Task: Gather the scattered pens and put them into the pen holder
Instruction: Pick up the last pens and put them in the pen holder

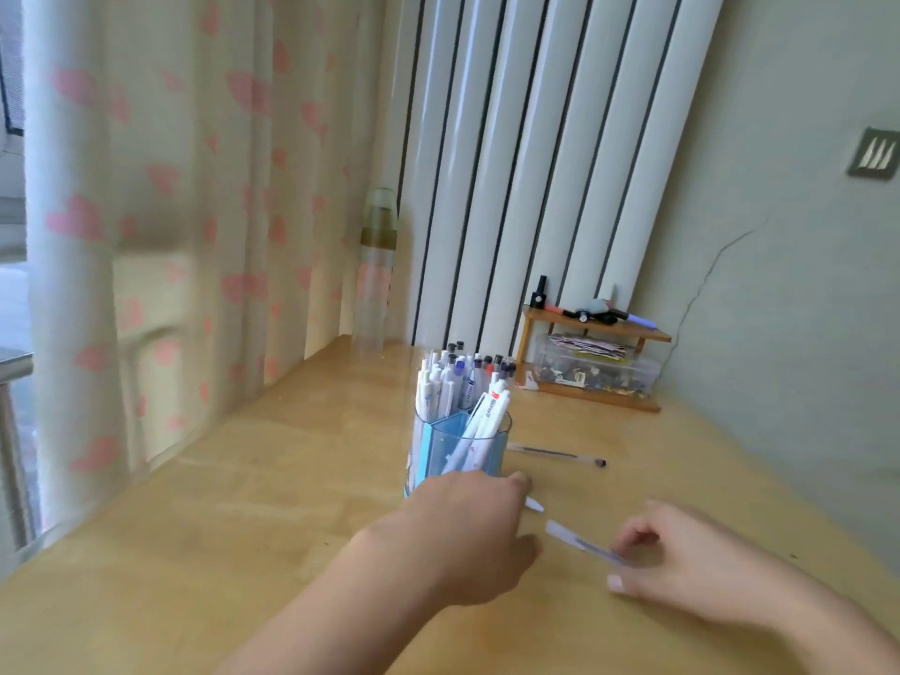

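Note:
A clear blue pen holder (489,433) stands mid-desk, filled with several white pens (453,382). My left hand (467,533) lies just in front of it, fingers curled over a white pen whose tip (534,504) pokes out to the right. My right hand (696,562) pinches a white and blue pen (577,540) that points toward the left hand. A clear pen with a dark cap (555,453) lies on the wooden desk (292,479) to the right of the holder.
A small wooden shelf (591,328) with small items and a clear box (594,367) stands at the back by the wall. A clear bottle (375,270) stands at the back left, next to the heart-patterned curtain (170,211). A white radiator (535,163) rises behind the desk.

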